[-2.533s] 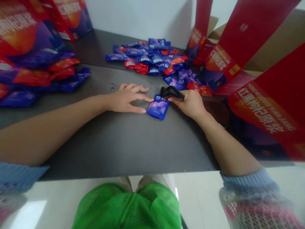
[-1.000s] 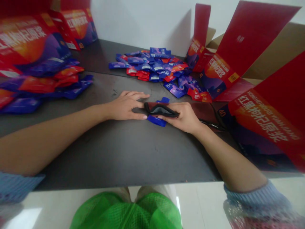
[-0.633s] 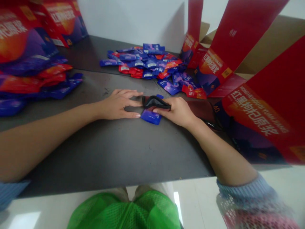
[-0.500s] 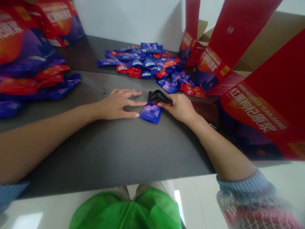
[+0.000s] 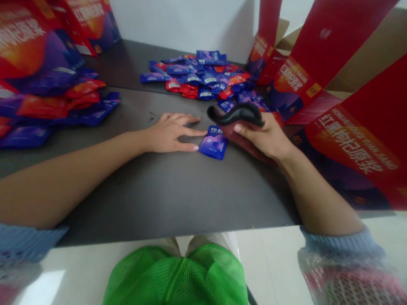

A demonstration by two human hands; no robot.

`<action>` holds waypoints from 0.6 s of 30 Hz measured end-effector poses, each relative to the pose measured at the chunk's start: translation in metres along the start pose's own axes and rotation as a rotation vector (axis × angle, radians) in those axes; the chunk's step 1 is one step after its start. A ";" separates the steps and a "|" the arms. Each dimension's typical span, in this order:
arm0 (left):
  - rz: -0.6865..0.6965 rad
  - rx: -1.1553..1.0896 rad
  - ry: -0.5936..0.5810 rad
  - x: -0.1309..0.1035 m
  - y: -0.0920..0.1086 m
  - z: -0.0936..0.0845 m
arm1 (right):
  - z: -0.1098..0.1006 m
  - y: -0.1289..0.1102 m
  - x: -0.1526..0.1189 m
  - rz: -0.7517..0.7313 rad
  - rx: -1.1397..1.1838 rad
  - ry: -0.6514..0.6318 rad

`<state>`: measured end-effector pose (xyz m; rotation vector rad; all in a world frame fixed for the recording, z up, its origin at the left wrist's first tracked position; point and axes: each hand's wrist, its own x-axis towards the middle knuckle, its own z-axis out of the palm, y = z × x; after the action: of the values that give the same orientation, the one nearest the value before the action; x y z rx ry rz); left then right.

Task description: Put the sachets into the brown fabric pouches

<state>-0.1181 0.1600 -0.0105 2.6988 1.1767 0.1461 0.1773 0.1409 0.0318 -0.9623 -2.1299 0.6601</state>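
Note:
A blue-purple sachet (image 5: 213,145) lies flat on the grey table in front of me. My left hand (image 5: 174,132) rests beside it, palm down with fingers spread, the index fingertip and thumb at the sachet's left edge. My right hand (image 5: 266,133) is closed round a dark reddish-brown object with a thick, wavy black edge (image 5: 237,115); its exact kind I cannot make out. This object is just above and to the right of the sachet, hiding its upper right corner.
At the back lies a heap of blue and red sachets (image 5: 203,78). More sachets (image 5: 57,103) are piled at the left in front of red printed boxes (image 5: 90,25). Tall open red boxes (image 5: 289,80) stand along the right side. The table's front edge (image 5: 178,236) runs before my lap.
My right hand has lifted the black-edged object and drawn it right, uncovering more of the sachet. My left hand stays at the sachet's edge. The whole view has shifted slightly.

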 end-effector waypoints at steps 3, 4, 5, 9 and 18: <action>-0.001 -0.026 0.005 0.000 0.001 -0.001 | 0.012 -0.018 -0.008 -0.153 -0.242 -0.294; 0.000 -0.031 0.005 0.000 0.001 -0.001 | 0.015 -0.020 -0.010 -0.178 -0.303 -0.333; 0.000 -0.034 0.003 0.000 0.002 -0.001 | 0.017 -0.020 -0.011 -0.184 -0.348 -0.343; -0.009 -0.047 -0.002 0.000 0.003 -0.002 | 0.016 -0.009 -0.009 -0.126 -0.382 -0.301; 0.009 -0.055 0.020 0.000 0.000 0.001 | 0.010 0.005 -0.003 0.122 -0.399 -0.191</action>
<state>-0.1176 0.1597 -0.0112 2.6617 1.1487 0.2035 0.1732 0.1402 0.0210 -1.2944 -2.4424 0.4015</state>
